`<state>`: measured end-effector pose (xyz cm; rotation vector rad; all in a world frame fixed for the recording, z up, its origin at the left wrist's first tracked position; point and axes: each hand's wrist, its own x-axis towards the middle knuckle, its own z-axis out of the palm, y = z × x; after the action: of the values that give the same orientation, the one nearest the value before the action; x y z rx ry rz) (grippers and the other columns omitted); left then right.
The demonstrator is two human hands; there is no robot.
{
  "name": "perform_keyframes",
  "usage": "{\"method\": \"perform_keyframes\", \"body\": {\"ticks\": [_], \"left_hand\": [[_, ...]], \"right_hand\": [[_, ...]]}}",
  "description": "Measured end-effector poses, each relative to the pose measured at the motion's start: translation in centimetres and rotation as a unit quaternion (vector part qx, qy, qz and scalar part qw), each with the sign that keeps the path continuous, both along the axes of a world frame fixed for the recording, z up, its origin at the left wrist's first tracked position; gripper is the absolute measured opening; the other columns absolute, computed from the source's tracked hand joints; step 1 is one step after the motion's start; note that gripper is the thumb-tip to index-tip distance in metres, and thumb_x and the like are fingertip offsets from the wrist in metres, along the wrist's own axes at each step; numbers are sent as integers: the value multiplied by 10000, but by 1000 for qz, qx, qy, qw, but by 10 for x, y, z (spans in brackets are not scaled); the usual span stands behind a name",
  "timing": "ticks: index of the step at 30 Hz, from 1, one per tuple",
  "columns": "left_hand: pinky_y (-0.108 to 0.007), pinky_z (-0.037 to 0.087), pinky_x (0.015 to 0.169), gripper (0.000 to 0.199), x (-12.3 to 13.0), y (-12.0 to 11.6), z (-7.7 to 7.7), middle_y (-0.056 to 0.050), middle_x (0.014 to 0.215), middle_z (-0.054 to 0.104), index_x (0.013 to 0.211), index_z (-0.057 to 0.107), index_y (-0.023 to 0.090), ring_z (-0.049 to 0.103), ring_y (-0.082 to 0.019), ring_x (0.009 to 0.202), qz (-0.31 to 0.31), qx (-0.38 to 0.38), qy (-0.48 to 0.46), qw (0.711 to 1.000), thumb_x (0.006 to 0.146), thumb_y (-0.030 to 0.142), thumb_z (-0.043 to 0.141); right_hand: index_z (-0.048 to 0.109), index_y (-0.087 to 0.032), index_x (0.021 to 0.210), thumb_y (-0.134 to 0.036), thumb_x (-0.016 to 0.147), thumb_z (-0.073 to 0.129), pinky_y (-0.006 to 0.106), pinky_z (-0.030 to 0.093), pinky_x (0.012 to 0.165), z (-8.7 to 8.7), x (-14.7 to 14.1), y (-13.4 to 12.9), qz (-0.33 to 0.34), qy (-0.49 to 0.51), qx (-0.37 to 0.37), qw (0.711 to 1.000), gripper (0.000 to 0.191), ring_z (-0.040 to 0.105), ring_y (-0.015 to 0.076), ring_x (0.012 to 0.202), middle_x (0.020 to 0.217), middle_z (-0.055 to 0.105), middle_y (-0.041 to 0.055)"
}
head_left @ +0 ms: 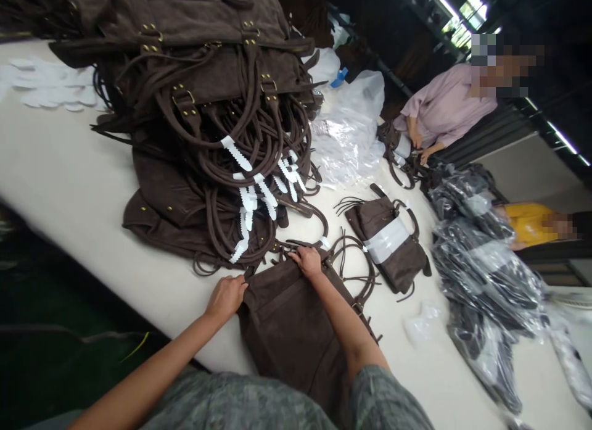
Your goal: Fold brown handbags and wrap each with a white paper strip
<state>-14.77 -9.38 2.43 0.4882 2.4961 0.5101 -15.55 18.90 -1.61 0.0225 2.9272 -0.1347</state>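
Observation:
A dark brown handbag (287, 319) lies on the table edge right in front of me, its looped handles to the right. My left hand (227, 299) pinches the bag's near left corner, fingers closed. At the far end of the same bag, my right hand (306, 261) grips the edge with curled fingers. Just beyond my hands rises a tall pile of similar brown handbags (161, 220), with white notched paper tags (245, 217) on their handles. To the right lies another brown handbag (400, 257) with a white band (386, 240) around it.
Plastic-wrapped bags (490, 276) are heaped at the right. Clear plastic bags (351, 134) lie behind the pile, and white paper tags (50, 81) at the left. Across the table (92, 171), a person in a pink top (453, 103) handles a bag; another wears yellow (530, 225).

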Motion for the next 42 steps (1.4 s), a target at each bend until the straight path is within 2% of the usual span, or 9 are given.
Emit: {"method": "perform_keyframes", "body": {"ticks": [8, 13, 19, 24, 27, 30, 34, 38, 42], "left_hand": [[-276, 413, 739, 145, -8, 4, -2, -48, 802, 683, 821, 559, 204, 640, -219, 855, -57, -56, -28, 996, 918, 224, 452], [-282, 438, 731, 143, -18, 17, -6, -62, 799, 681, 841, 585, 192, 653, -223, 844, -101, -94, -33, 990, 916, 233, 471], [-431, 454, 892, 188, -20, 33, 13, -194, 982, 660, 963, 640, 108, 599, -323, 1061, -163, -77, 23, 983, 853, 107, 488], [-345, 348, 1093, 555, -27, 31, 25, -28, 1421, 501, 1238, 584, 304, 429, -173, 1329, -285, 67, 11, 956, 835, -18, 382], [-328, 358, 1098, 583, -32, 38, 20, -11, 1433, 507, 1208, 628, 299, 443, -173, 1332, -331, 125, -40, 935, 776, -36, 423], [-336, 424, 1035, 484, -28, 54, 15, -88, 1271, 629, 1095, 678, 208, 566, -212, 1204, -314, 124, -35, 941, 738, -29, 452], [-441, 402, 1052, 377, -9, 73, 14, -127, 1298, 576, 1149, 591, 173, 511, -275, 1249, -259, 124, 12, 958, 798, 71, 497], [-506, 307, 1131, 654, 7, 72, 5, -145, 1566, 239, 1341, 444, 188, 221, -351, 1438, -238, 121, 45, 963, 722, 48, 601], [-492, 319, 1141, 753, 12, 64, -12, -99, 1592, 203, 1428, 359, 232, 177, -322, 1455, -275, 139, 114, 945, 736, -35, 489]], "right_hand": [[540, -153, 1254, -190, 977, 355, 371, 380, 875, -28, -2, -6, -119, 112, 15, 986, 336, 485, 248, 1045, 1187, 573, 147], [562, -197, 1269, -110, 926, 389, 365, 374, 883, -42, -5, 1, -122, 125, -7, 985, 394, 468, 244, 1061, 1174, 589, 117], [551, -192, 1285, -119, 937, 395, 388, 356, 920, -24, -8, -7, -122, 141, -18, 982, 389, 464, 248, 1094, 1217, 584, 131], [525, -202, 1309, -236, 967, 432, 410, 334, 972, -5, 1, -20, -180, 173, -11, 968, 356, 439, 259, 1178, 1335, 514, 143], [543, -110, 1269, -365, 980, 402, 450, 370, 912, 0, 14, -16, -281, 188, 3, 941, 410, 464, 313, 1128, 1254, 526, 220], [622, -112, 1151, -379, 987, 372, 434, 408, 842, 2, 25, -7, -325, 182, -4, 928, 401, 516, 304, 1014, 1083, 581, 197], [640, -209, 1183, -449, 925, 522, 375, 430, 814, 9, 25, 8, -263, 163, -44, 950, 372, 535, 258, 971, 1056, 593, 118], [718, -263, 951, -477, 846, 646, 340, 418, 862, 21, 22, 24, -147, 137, -91, 975, 250, 536, 211, 983, 1077, 588, 63], [677, -221, 794, -462, 838, 665, 343, 382, 930, 35, 24, 42, -50, 121, -113, 985, 245, 511, 211, 1054, 1086, 613, 54]]}}
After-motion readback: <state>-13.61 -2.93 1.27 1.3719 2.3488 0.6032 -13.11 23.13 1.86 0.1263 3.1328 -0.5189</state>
